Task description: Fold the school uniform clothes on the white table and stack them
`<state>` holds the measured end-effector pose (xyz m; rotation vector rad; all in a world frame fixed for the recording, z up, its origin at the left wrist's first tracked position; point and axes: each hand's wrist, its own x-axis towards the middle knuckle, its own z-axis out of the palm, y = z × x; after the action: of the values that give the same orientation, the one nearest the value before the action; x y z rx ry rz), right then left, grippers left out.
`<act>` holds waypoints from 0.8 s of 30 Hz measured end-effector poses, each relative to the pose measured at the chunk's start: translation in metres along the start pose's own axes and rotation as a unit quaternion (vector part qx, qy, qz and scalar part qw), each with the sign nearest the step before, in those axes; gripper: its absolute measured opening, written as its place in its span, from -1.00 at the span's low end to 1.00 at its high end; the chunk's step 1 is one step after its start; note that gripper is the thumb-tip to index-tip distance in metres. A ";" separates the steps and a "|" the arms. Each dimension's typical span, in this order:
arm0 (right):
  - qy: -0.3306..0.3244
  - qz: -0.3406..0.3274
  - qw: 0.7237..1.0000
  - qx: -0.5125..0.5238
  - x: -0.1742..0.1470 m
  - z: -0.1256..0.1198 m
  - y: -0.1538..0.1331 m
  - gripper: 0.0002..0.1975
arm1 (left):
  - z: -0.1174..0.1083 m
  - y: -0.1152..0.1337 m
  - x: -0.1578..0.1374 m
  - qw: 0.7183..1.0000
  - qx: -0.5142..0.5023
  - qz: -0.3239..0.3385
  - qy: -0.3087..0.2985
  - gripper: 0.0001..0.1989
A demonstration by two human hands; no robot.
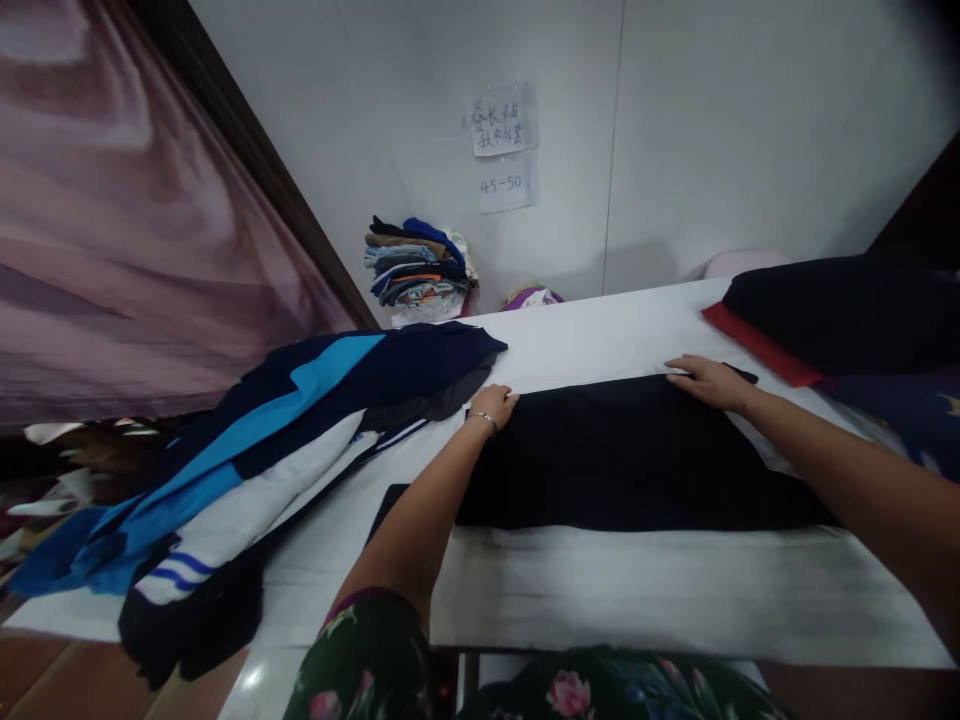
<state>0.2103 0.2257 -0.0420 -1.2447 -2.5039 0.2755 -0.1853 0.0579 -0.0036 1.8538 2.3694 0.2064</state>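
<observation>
The upper half of the frame is filled by a pale panelled wall (pixel 712 130), and the upper left by a pinkish curtain (pixel 112 250). Across the lower half a white-covered desk (pixel 600 345) is spread with clothing. On its left side a navy-and-blue jacket (pixel 315 390) is left sprawled over a white striped sleeve (pixel 270 480); neither has been folded. At the right edge of the frame, a dark bundle of cloth (pixel 840 310) is set over a red cloth (pixel 757 345), and whether it has been folded cannot be told.

At centre right, the black garment (pixel 622 460) being handled is laid flat in a wide band. It is judged to be only partway done: its upper edge has been drawn fairly straight, but its right end is still spread out and no compact shape has been reached. At upper centre, garments already folded are piled in a stack (pixel 420 265).

The left hand (pixel 491 403) is placed on the band's upper left corner, the right hand (pixel 705 382) on its upper right edge; whether cloth is pinched by either cannot be told. Above, handwritten sheets (pixel 504 120) are fixed to the wall. A thin bracelet (pixel 488 420) is worn on the left wrist.
</observation>
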 end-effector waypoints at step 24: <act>-0.034 0.055 0.983 -0.173 0.008 0.017 0.030 -0.48 | 0.012 -0.003 0.007 0.999 0.020 -0.030 -0.028 -0.75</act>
<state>0.2214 0.2493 -0.0650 -1.5301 -2.6221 -0.1006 -0.1878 0.0643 -0.0164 1.7783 2.4047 0.0990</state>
